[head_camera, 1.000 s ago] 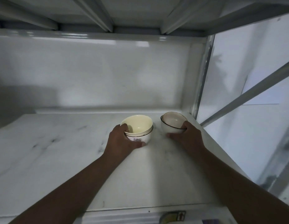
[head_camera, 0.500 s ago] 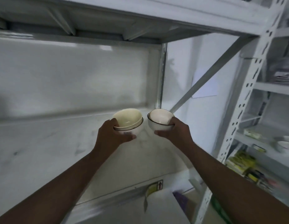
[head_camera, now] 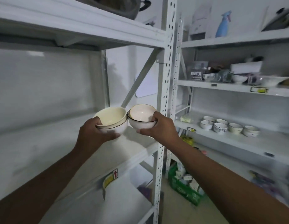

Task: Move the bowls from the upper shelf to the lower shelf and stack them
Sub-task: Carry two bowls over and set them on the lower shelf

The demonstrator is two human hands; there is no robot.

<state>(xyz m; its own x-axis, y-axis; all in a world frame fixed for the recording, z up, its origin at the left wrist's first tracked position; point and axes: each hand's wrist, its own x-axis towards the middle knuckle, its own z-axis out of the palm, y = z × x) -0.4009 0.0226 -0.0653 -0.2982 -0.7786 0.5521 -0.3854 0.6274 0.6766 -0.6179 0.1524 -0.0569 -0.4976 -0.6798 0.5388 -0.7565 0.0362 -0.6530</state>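
Just left of the shelf post [head_camera: 166, 97], left hand [head_camera: 93, 135] grasps a cream bowl stack [head_camera: 113, 122], right hand [head_camera: 160, 128] grasps a dark-rimmed bowl [head_camera: 140, 118], mouths up and tilted toward the camera, rims touching

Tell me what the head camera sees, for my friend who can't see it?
Two hands hold bowls up in front of a white metal shelf: the left hand grips a cream bowl nested in a white one, and the right hand grips a black-rimmed white pair. More bowls sit on a rack to the right.
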